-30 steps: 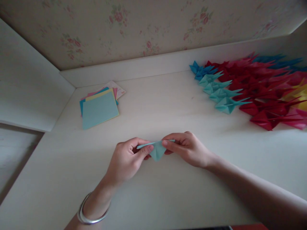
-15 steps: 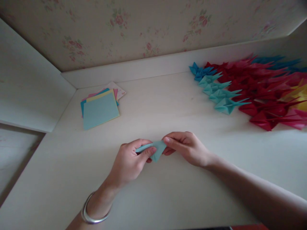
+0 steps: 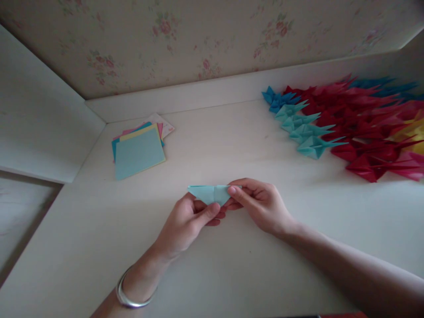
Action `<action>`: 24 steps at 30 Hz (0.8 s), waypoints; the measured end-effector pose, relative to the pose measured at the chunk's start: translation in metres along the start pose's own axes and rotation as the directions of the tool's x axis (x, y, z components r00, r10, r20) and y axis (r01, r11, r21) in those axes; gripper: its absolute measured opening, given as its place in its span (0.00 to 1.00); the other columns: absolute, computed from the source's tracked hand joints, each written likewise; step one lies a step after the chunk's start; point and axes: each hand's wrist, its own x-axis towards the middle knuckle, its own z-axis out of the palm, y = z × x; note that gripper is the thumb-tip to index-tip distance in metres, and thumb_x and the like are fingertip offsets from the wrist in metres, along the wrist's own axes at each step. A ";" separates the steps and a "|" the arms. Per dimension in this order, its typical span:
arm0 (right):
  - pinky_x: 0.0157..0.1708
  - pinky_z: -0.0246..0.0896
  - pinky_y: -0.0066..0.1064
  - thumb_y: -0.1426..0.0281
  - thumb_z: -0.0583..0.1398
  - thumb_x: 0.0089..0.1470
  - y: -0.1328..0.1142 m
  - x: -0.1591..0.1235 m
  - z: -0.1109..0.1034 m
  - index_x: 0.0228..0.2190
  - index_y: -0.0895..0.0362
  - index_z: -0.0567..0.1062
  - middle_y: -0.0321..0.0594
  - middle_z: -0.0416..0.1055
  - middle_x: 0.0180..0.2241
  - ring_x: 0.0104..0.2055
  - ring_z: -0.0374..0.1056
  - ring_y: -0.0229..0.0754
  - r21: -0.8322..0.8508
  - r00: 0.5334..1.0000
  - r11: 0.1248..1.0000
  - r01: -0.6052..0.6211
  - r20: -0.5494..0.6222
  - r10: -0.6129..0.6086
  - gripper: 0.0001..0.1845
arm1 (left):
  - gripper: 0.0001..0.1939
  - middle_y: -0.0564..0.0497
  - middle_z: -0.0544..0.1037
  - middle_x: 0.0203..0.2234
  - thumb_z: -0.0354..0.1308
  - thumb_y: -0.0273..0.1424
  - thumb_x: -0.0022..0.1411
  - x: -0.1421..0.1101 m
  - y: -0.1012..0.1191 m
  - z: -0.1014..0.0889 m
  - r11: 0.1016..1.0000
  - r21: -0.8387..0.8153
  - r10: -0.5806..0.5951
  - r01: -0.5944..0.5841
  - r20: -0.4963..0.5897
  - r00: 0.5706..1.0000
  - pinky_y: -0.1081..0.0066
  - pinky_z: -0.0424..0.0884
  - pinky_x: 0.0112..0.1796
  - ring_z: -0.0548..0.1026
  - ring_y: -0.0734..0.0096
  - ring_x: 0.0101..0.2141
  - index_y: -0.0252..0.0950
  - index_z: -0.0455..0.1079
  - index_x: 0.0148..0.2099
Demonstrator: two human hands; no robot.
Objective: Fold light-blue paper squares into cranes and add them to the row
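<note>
Folded light-blue paper point(image 3: 207, 193) pinched between both hands over a white bench point(image 3: 205, 274), before a floral-papered wall point(image 3: 212, 39).
Compared with half a second ago, the left hand point(image 3: 185, 223) grips lower, thumb at the bottom edge, leaving the paper's left end showing free; the right hand point(image 3: 265, 205) still pinches the right end, thumb over fingers, nearly closed like the left. The long axis runs left to right, almost level, narrower side toward the person; its lower tip seems hidden behind the left thumb.
</note>
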 end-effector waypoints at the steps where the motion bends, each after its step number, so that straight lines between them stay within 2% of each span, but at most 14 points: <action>1: 0.31 0.74 0.28 0.60 0.63 0.57 0.001 0.000 0.001 0.33 0.58 0.78 0.38 0.77 0.26 0.29 0.77 0.40 0.006 1.000 1.000 0.011 -0.014 -0.011 0.13 | 0.21 0.44 0.83 0.35 0.65 0.40 0.60 0.000 0.000 0.002 1.000 0.004 -0.030 0.030 0.044 0.999 0.70 0.78 0.36 0.81 0.64 0.35 0.31 0.73 0.49; 3: 0.31 0.73 0.28 0.60 0.63 0.58 0.002 -0.001 0.002 0.33 0.58 0.78 0.38 0.77 0.27 0.30 0.76 0.40 -0.013 0.999 0.999 0.034 -0.022 -0.034 0.13 | 0.17 0.43 0.84 0.35 0.61 0.41 0.63 0.001 0.001 0.004 0.998 0.043 -0.047 0.044 0.066 0.997 0.71 0.78 0.35 0.82 0.65 0.35 0.30 0.78 0.42; 6: 0.28 0.68 0.26 0.62 0.63 0.57 -0.001 -0.001 -0.001 0.32 0.58 0.79 0.38 0.77 0.27 0.29 0.73 0.37 -0.089 0.998 0.994 0.063 0.004 -0.063 0.11 | 0.15 0.45 0.85 0.34 0.61 0.40 0.63 0.000 0.002 0.002 0.997 0.074 -0.028 0.025 0.030 0.999 0.74 0.78 0.34 0.81 0.68 0.34 0.33 0.80 0.40; 10: 0.27 0.63 0.25 0.65 0.64 0.56 -0.008 -0.001 -0.006 0.31 0.58 0.79 0.38 0.76 0.28 0.29 0.69 0.36 -0.096 0.995 0.991 0.088 0.049 -0.084 0.09 | 0.14 0.48 0.84 0.27 0.64 0.40 0.60 -0.004 0.006 -0.003 0.993 0.096 -0.075 0.069 0.064 0.995 0.77 0.77 0.27 0.81 0.70 0.28 0.33 0.80 0.36; 13: 0.29 0.64 0.27 0.65 0.65 0.54 -0.011 -0.001 -0.007 0.34 0.59 0.80 0.40 0.77 0.29 0.30 0.70 0.38 -0.050 0.988 0.998 0.043 0.149 -0.035 0.10 | 0.15 0.49 0.82 0.23 0.64 0.40 0.60 -0.007 0.007 -0.005 0.986 0.116 -0.128 0.117 0.094 0.987 0.78 0.75 0.25 0.79 0.73 0.23 0.32 0.78 0.31; 16: 0.30 0.64 0.27 0.63 0.63 0.57 -0.010 -0.001 -0.007 0.34 0.60 0.80 0.40 0.76 0.28 0.30 0.70 0.38 -0.114 0.972 0.993 0.017 0.236 0.010 0.12 | 0.15 0.50 0.81 0.23 0.64 0.40 0.60 -0.006 0.006 -0.003 0.985 0.123 -0.138 0.124 0.114 0.984 0.78 0.76 0.26 0.79 0.74 0.23 0.32 0.78 0.32; 18: 0.30 0.64 0.28 0.62 0.61 0.59 -0.008 -0.001 -0.007 0.33 0.60 0.80 0.40 0.76 0.28 0.30 0.70 0.39 -0.150 0.974 0.989 0.015 0.225 0.019 0.14 | 0.15 0.50 0.81 0.25 0.62 0.41 0.62 -0.004 0.005 -0.002 0.990 0.123 -0.076 0.067 0.074 0.994 0.78 0.76 0.26 0.79 0.74 0.24 0.32 0.77 0.33; 20: 0.29 0.63 0.28 0.61 0.61 0.59 -0.008 -0.002 -0.006 0.33 0.60 0.80 0.40 0.75 0.28 0.30 0.69 0.39 -0.145 0.981 0.989 -0.002 0.194 0.030 0.15 | 0.15 0.51 0.81 0.25 0.59 0.41 0.64 -0.003 0.004 -0.001 0.988 0.150 0.037 -0.034 -0.018 0.999 0.77 0.76 0.27 0.78 0.74 0.25 0.33 0.76 0.35; 22: 0.27 0.60 0.27 0.60 0.61 0.59 -0.010 -0.003 -0.004 0.32 0.60 0.79 0.39 0.73 0.27 0.28 0.67 0.37 -0.153 0.978 0.988 -0.015 0.203 0.046 0.15 | 0.13 0.52 0.80 0.24 0.58 0.39 0.66 -0.003 0.004 -0.001 0.962 0.234 0.173 -0.141 -0.122 0.977 0.76 0.76 0.28 0.78 0.73 0.25 0.35 0.75 0.39; 24: 0.24 0.57 0.27 0.59 0.60 0.59 -0.013 -0.005 -0.003 0.32 0.59 0.79 0.37 0.72 0.26 0.26 0.65 0.37 -0.193 0.968 0.981 -0.003 0.246 0.051 0.16 | 0.11 0.54 0.80 0.24 0.56 0.38 0.67 -0.004 0.005 -0.001 0.918 0.337 0.280 -0.211 -0.173 0.944 0.76 0.76 0.29 0.78 0.73 0.25 0.36 0.74 0.42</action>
